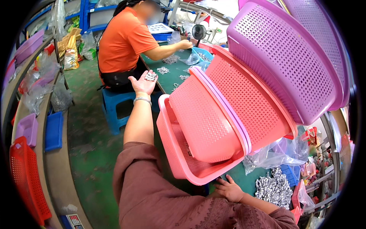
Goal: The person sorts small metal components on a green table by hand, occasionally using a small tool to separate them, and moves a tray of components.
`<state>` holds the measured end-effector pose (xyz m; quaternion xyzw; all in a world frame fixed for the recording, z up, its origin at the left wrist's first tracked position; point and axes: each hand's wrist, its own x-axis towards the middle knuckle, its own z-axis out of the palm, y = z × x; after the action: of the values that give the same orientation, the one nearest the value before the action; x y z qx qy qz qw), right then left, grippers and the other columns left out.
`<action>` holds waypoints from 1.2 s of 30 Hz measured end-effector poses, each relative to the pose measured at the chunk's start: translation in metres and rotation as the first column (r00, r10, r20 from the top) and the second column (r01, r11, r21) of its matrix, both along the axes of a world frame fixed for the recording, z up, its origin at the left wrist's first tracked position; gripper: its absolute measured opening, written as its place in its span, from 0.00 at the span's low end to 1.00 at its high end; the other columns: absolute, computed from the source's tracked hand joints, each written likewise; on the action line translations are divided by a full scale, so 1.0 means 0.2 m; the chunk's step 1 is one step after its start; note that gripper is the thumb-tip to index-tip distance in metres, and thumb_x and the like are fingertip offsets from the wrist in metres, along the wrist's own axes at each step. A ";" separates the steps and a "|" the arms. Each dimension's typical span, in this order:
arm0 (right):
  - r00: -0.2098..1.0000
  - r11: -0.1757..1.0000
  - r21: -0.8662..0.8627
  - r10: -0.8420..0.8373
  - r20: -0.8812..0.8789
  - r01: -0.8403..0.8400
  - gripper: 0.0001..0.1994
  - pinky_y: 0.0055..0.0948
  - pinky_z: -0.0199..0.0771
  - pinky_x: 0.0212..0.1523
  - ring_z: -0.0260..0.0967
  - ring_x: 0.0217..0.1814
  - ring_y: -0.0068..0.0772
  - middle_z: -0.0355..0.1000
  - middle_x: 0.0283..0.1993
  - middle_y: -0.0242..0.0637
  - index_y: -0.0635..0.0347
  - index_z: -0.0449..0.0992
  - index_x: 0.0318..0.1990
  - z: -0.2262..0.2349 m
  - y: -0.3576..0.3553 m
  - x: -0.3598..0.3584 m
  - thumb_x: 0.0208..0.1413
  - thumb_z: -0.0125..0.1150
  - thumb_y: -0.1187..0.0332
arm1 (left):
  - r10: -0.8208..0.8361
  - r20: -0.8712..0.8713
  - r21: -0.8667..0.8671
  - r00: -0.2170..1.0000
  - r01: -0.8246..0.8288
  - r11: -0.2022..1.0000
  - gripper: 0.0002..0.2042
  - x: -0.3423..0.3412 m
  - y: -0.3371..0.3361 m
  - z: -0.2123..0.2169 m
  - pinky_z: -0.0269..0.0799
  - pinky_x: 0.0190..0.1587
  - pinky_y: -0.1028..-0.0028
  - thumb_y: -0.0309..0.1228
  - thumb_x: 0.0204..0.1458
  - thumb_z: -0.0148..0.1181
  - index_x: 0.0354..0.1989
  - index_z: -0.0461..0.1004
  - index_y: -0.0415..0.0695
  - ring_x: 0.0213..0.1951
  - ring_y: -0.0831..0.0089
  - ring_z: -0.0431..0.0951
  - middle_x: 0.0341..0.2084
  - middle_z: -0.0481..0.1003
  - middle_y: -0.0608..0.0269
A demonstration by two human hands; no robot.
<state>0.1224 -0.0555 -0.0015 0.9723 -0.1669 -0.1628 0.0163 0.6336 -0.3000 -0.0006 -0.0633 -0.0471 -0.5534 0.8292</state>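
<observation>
My left hand [144, 83] reaches far forward, palm up and fingers stretched out. Several small silver metal pieces [150, 76] lie on it; their exact kind is too small to tell. On the green table [248, 176], my right hand [229, 189] rests with its fingers apart and nothing visible in them. It is just below a pink basket [179, 168], which has another pink basket [206, 114] tilted inside it. To the right of this hand is a large heap of shiny silver metal pieces [274, 189].
A person in an orange top [124, 38] sits on a blue stool [114, 114] at the table's far side. Purple baskets [282, 57] lean high on the right. Shelves with a red basket [28, 179] and a blue tray [53, 131] line the left. A small fan [199, 32] stands far back.
</observation>
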 end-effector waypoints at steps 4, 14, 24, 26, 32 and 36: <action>1.000 1.000 0.018 -0.005 -0.006 0.005 0.17 0.55 0.38 0.61 0.48 0.64 0.36 0.64 0.53 0.32 0.54 0.71 0.44 0.01 0.00 0.02 0.42 0.54 0.66 | -0.011 -0.014 -0.011 1.000 0.011 1.000 0.54 0.02 -0.03 0.02 0.27 0.64 0.58 0.73 0.38 0.25 0.62 0.33 0.36 0.65 0.57 0.35 0.64 0.37 0.48; 1.000 0.999 0.033 0.004 -0.014 -0.004 0.18 0.56 0.37 0.61 0.46 0.65 0.36 0.63 0.53 0.33 0.54 0.69 0.45 0.01 0.00 0.02 0.43 0.52 0.67 | -0.004 -0.018 0.005 1.000 0.004 1.000 0.58 0.02 -0.07 0.05 0.27 0.64 0.61 0.77 0.33 0.24 0.62 0.33 0.35 0.65 0.59 0.36 0.63 0.40 0.47; 1.000 0.999 0.036 0.002 -0.010 -0.002 0.17 0.56 0.37 0.61 0.46 0.65 0.36 0.63 0.53 0.32 0.54 0.70 0.45 0.00 -0.02 0.01 0.44 0.51 0.67 | -0.072 -0.074 -0.072 0.995 0.067 0.995 0.60 0.05 -0.12 -0.03 0.27 0.64 0.61 0.78 0.30 0.25 0.62 0.30 0.35 0.65 0.59 0.36 0.63 0.39 0.47; 1.000 0.999 0.032 0.000 -0.014 0.000 0.17 0.56 0.37 0.61 0.46 0.65 0.36 0.63 0.53 0.32 0.54 0.70 0.45 0.00 -0.01 0.02 0.44 0.51 0.67 | -0.067 -0.078 -0.047 0.995 0.063 0.997 0.60 0.04 -0.12 -0.02 0.28 0.64 0.61 0.78 0.29 0.25 0.62 0.31 0.35 0.65 0.58 0.37 0.63 0.40 0.47; 0.999 1.000 0.024 0.006 -0.040 -0.005 0.17 0.56 0.38 0.61 0.46 0.65 0.36 0.63 0.53 0.31 0.54 0.70 0.46 0.00 -0.02 0.02 0.45 0.50 0.66 | 0.107 0.197 0.251 0.975 -0.155 0.955 0.44 0.11 -0.23 -0.07 0.43 0.61 0.61 0.64 0.46 0.40 0.60 0.45 0.35 0.57 0.58 0.55 0.54 0.54 0.52; 0.998 0.999 0.029 -0.018 -0.056 0.019 0.17 0.56 0.37 0.62 0.46 0.65 0.35 0.63 0.54 0.30 0.53 0.69 0.46 -0.04 -0.01 -0.01 0.47 0.48 0.66 | -0.141 0.457 0.433 0.878 -0.081 0.898 0.12 0.12 -0.30 -0.06 0.69 0.33 0.60 0.38 0.55 0.46 0.46 0.62 0.50 0.46 0.64 0.67 0.34 0.66 0.67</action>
<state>0.1210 -0.0573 -0.0089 0.9659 -0.1730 -0.1926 0.0048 0.6572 -0.3595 -0.0126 0.2628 -0.1229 -0.5610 0.7753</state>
